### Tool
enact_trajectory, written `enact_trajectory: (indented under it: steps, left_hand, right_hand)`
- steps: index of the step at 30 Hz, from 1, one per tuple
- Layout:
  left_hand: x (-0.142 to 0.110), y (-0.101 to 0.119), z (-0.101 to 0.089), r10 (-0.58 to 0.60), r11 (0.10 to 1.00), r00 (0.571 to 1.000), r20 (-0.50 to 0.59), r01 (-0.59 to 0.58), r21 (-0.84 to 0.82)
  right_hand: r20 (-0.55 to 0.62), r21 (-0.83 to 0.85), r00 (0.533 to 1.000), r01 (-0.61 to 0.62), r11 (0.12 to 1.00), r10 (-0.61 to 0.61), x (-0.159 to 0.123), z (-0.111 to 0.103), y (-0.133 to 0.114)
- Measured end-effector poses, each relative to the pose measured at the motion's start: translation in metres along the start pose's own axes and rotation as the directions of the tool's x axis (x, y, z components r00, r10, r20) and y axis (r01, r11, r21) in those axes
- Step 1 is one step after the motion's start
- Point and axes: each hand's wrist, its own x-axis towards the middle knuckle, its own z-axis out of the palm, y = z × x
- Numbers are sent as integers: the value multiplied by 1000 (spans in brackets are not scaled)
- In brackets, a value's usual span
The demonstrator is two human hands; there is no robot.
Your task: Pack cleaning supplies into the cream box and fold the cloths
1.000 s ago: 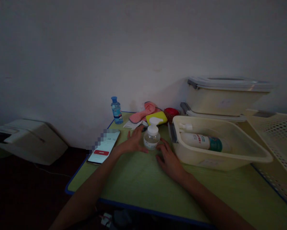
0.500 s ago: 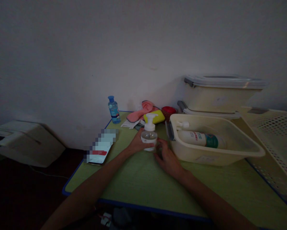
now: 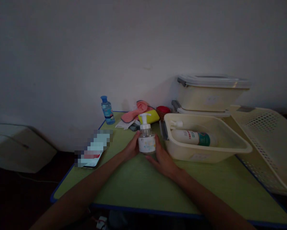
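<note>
A phone [image 3: 95,145] lies on the green table [image 3: 133,188]; a blue bottle [image 3: 107,111] stands behind it. My left hand [image 3: 131,147] clasps one side of the clear pump bottle [image 3: 147,143], which is upright between my palms; my right hand [image 3: 164,161] clasps the other, just beside a cream tub [image 3: 205,155] holding a white-and-green bottle [image 3: 191,137].

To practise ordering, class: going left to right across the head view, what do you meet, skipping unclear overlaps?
White box, phone, left hand, pump bottle, bottle lying in the tub, basket.
</note>
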Motion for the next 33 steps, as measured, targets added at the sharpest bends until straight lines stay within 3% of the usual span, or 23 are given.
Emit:
enact_trajectory:
  steps: [4, 8, 13, 17, 22, 27, 33]
  left_hand:
    - [-3, -4, -7, 71, 997, 990, 121, -74, 23]
    - [-2, -5, -14, 153, 980, 951, 268, -180, 82]
    - [-6, 7, -18, 82, 970, 928, 364, -158, 186]
    - [-12, 16, -22, 25, 967, 883, 469, -140, 212]
    - [-10, 18, -35, 28, 968, 888, 459, -139, 210]
    - [-11, 17, -35, 82, 961, 915, 395, -177, 212]
    - [-19, 14, -24, 115, 973, 881, 459, -192, 125]
  right_hand:
    - [-11, 3, 999, 40, 999, -40, -3, -2, 1]
    - [-50, 4, 995, 92, 996, -92, -5, -5, 0]
    - [-65, -50, 985, 157, 986, -160, -7, -11, -3]
    - [-15, -52, 963, 267, 962, -268, -8, -12, -1]
    - [-50, -3, 922, 383, 924, -383, -6, -10, -4]
    - [-124, 24, 911, 399, 917, -393, -4, -10, -11]
    - [-227, -8, 894, 394, 919, -385, -6, -8, -15]
